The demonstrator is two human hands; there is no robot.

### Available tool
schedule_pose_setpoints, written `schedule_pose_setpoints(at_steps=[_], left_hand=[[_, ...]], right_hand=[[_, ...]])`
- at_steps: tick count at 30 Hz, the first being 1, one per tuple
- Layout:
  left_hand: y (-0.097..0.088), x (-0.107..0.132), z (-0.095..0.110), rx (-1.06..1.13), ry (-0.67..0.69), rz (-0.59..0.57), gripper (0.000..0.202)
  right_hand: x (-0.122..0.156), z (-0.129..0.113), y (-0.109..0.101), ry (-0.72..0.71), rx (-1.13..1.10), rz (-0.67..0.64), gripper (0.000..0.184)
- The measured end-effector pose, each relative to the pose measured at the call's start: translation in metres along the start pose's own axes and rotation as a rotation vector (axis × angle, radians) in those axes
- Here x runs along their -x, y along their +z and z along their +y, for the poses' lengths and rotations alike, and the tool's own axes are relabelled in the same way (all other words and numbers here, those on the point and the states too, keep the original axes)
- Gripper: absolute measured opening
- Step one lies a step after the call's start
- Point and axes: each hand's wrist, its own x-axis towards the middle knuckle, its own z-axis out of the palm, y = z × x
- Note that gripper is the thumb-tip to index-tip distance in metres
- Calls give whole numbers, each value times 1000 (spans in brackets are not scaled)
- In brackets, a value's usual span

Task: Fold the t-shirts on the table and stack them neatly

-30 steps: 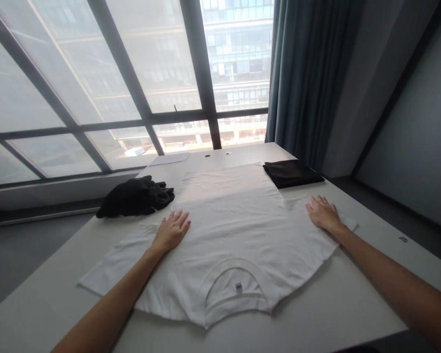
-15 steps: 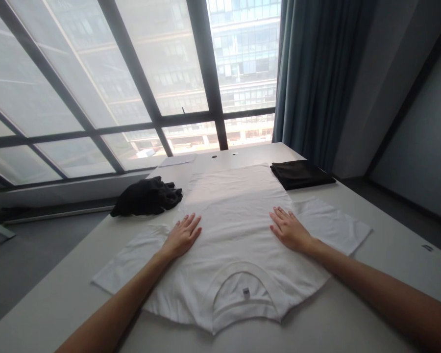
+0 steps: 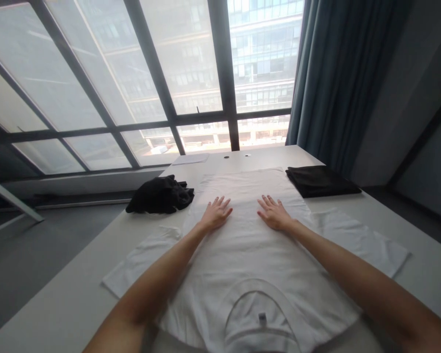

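A white T-shirt [image 3: 242, 255] lies spread out on the white table, its neckline towards me and its hem at the far side. A small dark label shows inside the collar. My left hand [image 3: 216, 214] rests palm down on the left part of the shirt body, fingers stretched apart. On the right part, my right hand [image 3: 274, 213] lies flat in the same way, its fingers spread. Light creases run across the fabric. The sleeves reach out to both sides, partly behind my forearms.
A crumpled black cloth [image 3: 160, 194] sits left of the shirt. Folded black fabric [image 3: 321, 181] lies at the right. White paper [image 3: 190, 159] is near the table's [image 3: 69, 299] far edge. Beyond stand large windows and a blue curtain [image 3: 327, 88].
Both hands have slid away from me over the shirt, towards its hem, and closer together. The view has shifted a little, bringing the collar nearer the bottom edge.
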Motion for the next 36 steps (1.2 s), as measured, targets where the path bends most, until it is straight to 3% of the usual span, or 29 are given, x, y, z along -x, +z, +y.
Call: schedule_pose_setpoints(at_steps=[3, 6, 9, 11, 13, 15, 18, 20, 22, 25, 28, 30, 31, 33, 36], left_hand=[[8, 3, -27, -13, -17, -15, 62], [7, 15, -64, -12, -92, -3, 62], [-1, 10, -81, 59, -168, 51, 64], [-6, -10, -70, 222, -144, 155, 62], [-7, -41, -41, 531, -73, 263, 53], [-1, -78, -4, 981, -47, 273, 42], [13, -131, 38, 1670, -208, 257, 31], [20, -157, 39, 1794, -320, 260, 32], [21, -174, 15, 1813, -409, 244, 34], [6, -186, -54, 1852, -536, 251, 37], [-20, -194, -120, 1837, -661, 414, 40], [-31, -201, -140, 1816, -696, 530, 44], [-32, -205, -139, 1817, -692, 556, 45], [-25, -215, -120, 1859, -634, 496, 43], [-3, -228, -72, 2014, -400, -61, 44]], right_hand=[[-2, 30, 6, 19, 30, -47, 70], [3, 63, 1, 145, 49, -21, 66], [-9, 70, -10, 250, -226, 141, 60], [-32, 54, -15, 228, -630, 287, 59], [-65, 24, -13, 184, -812, 288, 61], [-102, -8, -5, 149, -918, 257, 65], [-155, -36, 8, 134, -1320, 191, 66], [-180, -29, 12, 205, -1491, 156, 66], [-197, 1, 10, 285, -1515, 129, 68], [-211, 71, -7, 333, -1511, 131, 74], [-224, 132, -28, 370, -1524, 230, 80], [-234, 148, -36, 365, -1539, 260, 79], [-238, 146, -37, 345, -1554, 250, 79], [-246, 129, -31, 275, -1594, 169, 76], [-252, 97, -17, 117, -1643, -183, 64]])
